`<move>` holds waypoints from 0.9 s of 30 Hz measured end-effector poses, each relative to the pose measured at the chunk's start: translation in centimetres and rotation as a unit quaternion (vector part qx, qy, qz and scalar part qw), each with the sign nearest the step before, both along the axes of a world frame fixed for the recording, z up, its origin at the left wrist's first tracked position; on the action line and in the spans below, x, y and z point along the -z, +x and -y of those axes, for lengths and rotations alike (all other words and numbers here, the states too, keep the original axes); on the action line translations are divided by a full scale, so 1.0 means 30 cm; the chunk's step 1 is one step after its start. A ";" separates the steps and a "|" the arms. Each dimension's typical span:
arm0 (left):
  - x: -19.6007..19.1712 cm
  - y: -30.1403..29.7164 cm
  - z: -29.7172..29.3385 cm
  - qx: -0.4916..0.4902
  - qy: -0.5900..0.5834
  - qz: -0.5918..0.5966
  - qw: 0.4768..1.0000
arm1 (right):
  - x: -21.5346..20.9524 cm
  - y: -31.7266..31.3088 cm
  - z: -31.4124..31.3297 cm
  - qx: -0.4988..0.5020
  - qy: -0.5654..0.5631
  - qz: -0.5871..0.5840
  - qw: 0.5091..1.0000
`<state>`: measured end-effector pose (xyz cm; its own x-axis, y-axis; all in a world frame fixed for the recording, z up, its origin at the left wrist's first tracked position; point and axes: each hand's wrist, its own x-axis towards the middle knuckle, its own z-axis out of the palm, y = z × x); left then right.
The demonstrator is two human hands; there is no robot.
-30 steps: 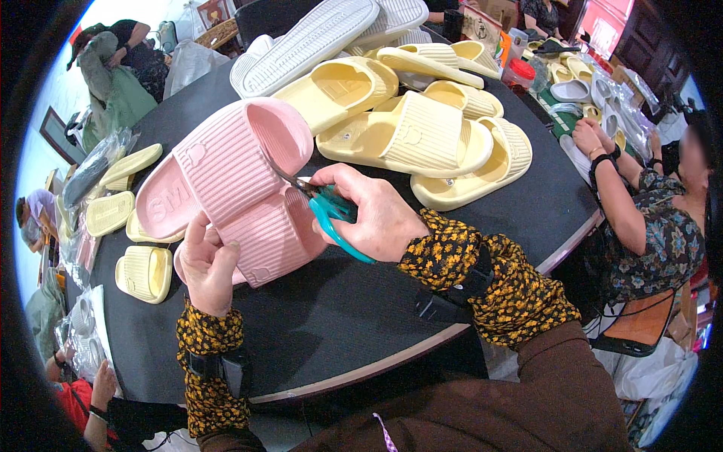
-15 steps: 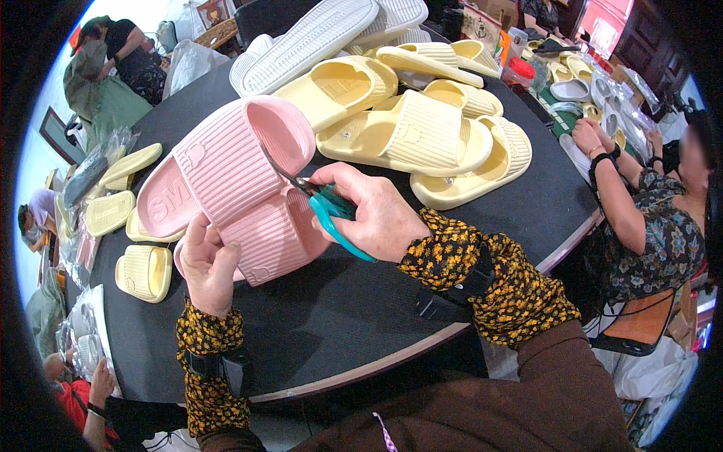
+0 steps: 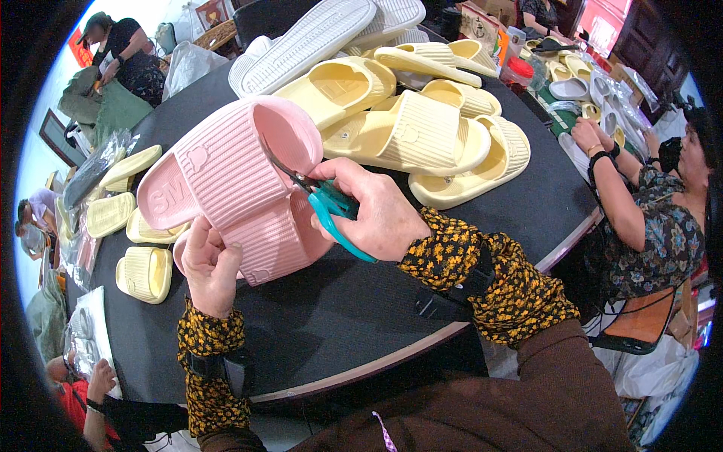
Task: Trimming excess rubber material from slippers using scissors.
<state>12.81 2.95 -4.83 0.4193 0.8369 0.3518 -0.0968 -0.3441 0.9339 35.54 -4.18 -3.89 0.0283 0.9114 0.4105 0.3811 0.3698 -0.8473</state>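
A pair of pink slippers [image 3: 218,177] lies side by side in front of me, ribbed straps up. My left hand [image 3: 211,267] pinches the near slipper [image 3: 263,241] at its toe end, thumb on the strap side; the fingers beneath are partly hidden. In my right hand [image 3: 380,215] is a pair of scissors [image 3: 331,218] with teal handles. Their dark blades reach in at the strap edge of the far slipper, near where the two straps meet. How far the blades are apart I cannot tell.
Yellow slippers [image 3: 410,135] and white slippers [image 3: 309,45] are piled at the back of the dark table [image 3: 361,324]. Smaller yellow slippers [image 3: 143,275] lie at the left. A co-worker [image 3: 648,203] sits at the right, beside another table with more slippers. Others work at the left.
The far pink slipper has shifted slightly, its heel end tipping a little to the right. Both my hands stay almost in place.
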 end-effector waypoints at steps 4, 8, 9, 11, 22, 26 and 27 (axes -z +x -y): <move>-0.001 0.000 -0.001 0.001 -0.005 0.004 1.000 | -0.013 -0.003 0.003 -0.015 -0.045 -0.021 0.999; 0.004 -0.002 -0.006 0.012 0.008 0.006 1.000 | 0.003 -0.003 -0.003 -0.015 -0.024 -0.042 0.999; 0.006 0.000 -0.007 0.013 0.006 0.005 1.000 | 0.006 -0.001 -0.003 -0.013 -0.008 -0.056 0.998; 0.006 0.002 -0.003 0.007 0.008 0.009 1.000 | 0.002 -0.001 -0.003 -0.009 -0.001 -0.049 0.999; -0.014 -0.016 0.013 0.016 0.084 -0.111 0.990 | -0.019 0.003 0.007 0.029 0.029 0.005 0.999; -0.020 0.004 0.030 0.012 0.138 -0.106 0.985 | -0.023 0.009 0.012 0.039 -0.004 0.013 0.999; -0.019 0.007 0.031 0.012 0.145 -0.109 0.983 | -0.019 0.012 0.011 0.039 0.000 0.010 0.999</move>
<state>13.01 2.03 -4.27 0.5296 0.7033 0.4743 0.0839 -0.5998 0.7957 35.90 -4.50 -3.31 0.0905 0.9072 0.4108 0.4249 0.3379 -0.8398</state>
